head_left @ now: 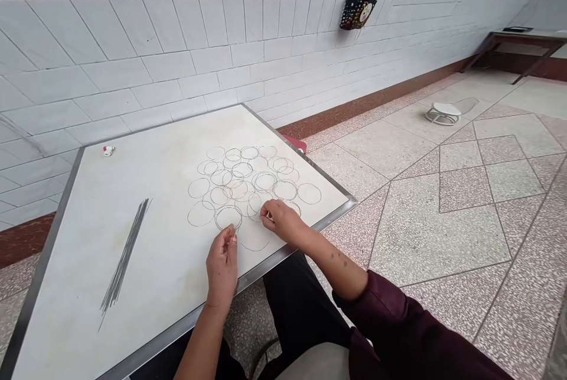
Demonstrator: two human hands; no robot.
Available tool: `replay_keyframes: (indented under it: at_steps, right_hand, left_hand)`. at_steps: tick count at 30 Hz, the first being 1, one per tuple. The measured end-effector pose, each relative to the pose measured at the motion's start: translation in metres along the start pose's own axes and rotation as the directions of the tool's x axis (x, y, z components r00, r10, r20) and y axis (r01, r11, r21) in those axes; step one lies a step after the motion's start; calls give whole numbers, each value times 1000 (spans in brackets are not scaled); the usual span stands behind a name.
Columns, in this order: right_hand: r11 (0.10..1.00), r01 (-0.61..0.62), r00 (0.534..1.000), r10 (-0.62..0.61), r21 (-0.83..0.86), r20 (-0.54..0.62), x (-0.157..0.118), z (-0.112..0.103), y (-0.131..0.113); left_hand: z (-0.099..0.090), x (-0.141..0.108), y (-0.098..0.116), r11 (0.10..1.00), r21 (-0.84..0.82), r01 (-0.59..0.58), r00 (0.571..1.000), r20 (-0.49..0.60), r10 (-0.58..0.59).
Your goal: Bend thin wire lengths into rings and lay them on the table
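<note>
My left hand (222, 268) is at the table's near edge, its thumb and fingers pinched together on a thin wire. To its right, my right hand (282, 221) is also closed in a pinch, palm down over the near side of the rings. A curved thin wire (254, 250) bows between the two hands; its ends are too fine to follow. Many thin wire rings (309, 193) lie spread and overlapping just beyond my hands. On the left of the white table (177, 285) lies a bundle of straight dark wires (125, 259).
A small red-and-white object (108, 150) sits near the table's far left corner. Metal trim edges the tabletop. Behind stands a white tiled wall with barred windows, where a patterned bag (357, 12) hangs. A low white stool (444, 113) and another table (527, 37) stand to the right.
</note>
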State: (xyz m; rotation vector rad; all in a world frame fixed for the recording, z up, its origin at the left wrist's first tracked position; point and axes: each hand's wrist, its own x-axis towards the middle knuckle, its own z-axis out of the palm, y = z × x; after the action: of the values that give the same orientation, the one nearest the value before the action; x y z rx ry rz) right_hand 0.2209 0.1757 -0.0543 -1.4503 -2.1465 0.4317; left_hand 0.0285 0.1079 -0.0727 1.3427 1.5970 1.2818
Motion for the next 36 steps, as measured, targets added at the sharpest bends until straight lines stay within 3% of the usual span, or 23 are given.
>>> replay_keyframes:
  at_steps: [5, 15, 19, 36]
  right_hand:
    - [996, 36, 999, -35, 81, -6, -5, 2, -10]
    - [970, 192, 981, -189, 146, -33, -15, 9, -21]
    - [948, 281, 960, -276, 151, -54, -18, 10, -25]
    - [902, 408, 913, -402, 144, -66, -21, 7, -34]
  left_hand:
    - [0, -6, 9, 973, -178, 144, 988, 79, -131]
    - [-9, -19, 20, 859, -411, 305, 952, 115, -283]
    - [-11, -22, 21, 854, -415, 314, 949, 113, -294]
    - [-18, -26, 27, 910, -268, 317, 945, 168, -280]
